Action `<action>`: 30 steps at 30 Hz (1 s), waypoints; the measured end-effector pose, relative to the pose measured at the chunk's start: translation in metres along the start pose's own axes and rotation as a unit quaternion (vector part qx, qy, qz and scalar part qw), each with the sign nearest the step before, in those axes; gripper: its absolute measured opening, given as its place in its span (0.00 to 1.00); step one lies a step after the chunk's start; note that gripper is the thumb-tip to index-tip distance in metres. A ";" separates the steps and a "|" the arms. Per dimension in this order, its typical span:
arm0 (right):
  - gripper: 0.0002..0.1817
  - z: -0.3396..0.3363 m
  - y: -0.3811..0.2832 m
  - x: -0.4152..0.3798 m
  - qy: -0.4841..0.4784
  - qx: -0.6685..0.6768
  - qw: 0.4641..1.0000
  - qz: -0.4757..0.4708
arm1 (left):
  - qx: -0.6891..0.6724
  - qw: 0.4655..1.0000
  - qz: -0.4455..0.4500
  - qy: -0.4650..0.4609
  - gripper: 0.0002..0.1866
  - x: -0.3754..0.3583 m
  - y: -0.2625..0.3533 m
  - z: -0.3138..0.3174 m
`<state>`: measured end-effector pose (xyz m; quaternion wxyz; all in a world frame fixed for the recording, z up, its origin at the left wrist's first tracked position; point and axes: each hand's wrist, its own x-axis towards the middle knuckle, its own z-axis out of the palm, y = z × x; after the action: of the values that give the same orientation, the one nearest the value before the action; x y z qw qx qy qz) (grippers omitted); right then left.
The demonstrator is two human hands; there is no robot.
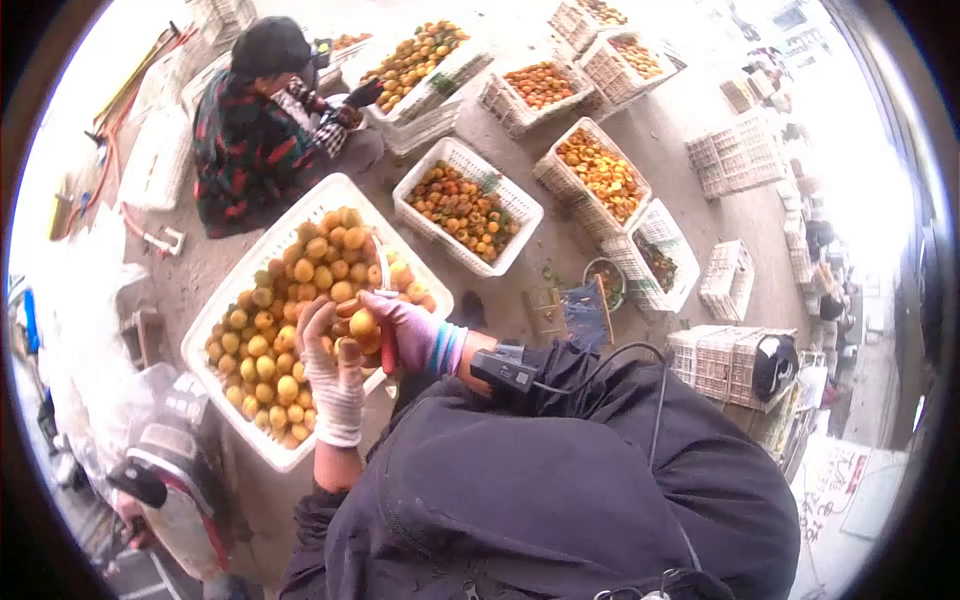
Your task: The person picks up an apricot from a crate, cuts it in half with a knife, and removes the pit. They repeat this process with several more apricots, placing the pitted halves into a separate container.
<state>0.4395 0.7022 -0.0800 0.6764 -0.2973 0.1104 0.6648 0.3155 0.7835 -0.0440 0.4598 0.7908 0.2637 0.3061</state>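
Several round orange-yellow fruits (258, 366) fill a white plastic crate (196, 345) in front of me. My left hand (336, 388), in a whitish knit glove, is raised over the crate's near side, its fingers and thumb curled around a fruit (362, 323). Close beside it, my right hand (412, 332) wears a pink-purple glove with a striped cuff. Its fingers are closed on a red-handled tool (388, 348), with a thin pale curved part rising over the fruit. The palm side of the right hand is hidden.
Another person (262, 130) sits at the far left beside a fruit crate (405, 135). More crates of fruit (470, 258) stand ahead and to the right. A small stool (545, 312) and a bucket (618, 285) are right of me. A cable runs from a device (503, 368) on my right wrist.
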 end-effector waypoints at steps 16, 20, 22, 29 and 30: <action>0.21 -0.346 -0.281 -0.129 0.327 0.154 0.888 -0.283 | 0.079 0.957 -0.234 -0.150 0.10 -0.023 -0.015 0.063; 0.38 -0.379 -0.395 -0.134 0.539 -0.025 0.776 -0.327 | 0.186 0.929 -0.252 -0.195 0.12 -0.041 -0.010 0.063; 0.36 -0.406 -0.414 -0.129 0.538 -0.192 0.774 -0.274 | 0.238 0.901 -0.300 -0.201 0.15 -0.045 0.016 0.057; 0.23 -0.405 -0.291 -0.077 0.361 -0.148 0.908 -0.152 | 0.231 0.877 -0.395 -0.150 0.16 -0.131 -0.052 0.022; 0.24 -0.372 -0.263 -0.075 0.387 -0.126 0.901 -0.151 | 0.229 0.876 -0.409 -0.112 0.17 -0.142 -0.069 0.009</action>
<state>0.7779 0.4515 -0.2692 0.6293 -0.6275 0.2326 0.3952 0.2169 0.7099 -0.1433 0.3761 0.7251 0.5727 -0.0690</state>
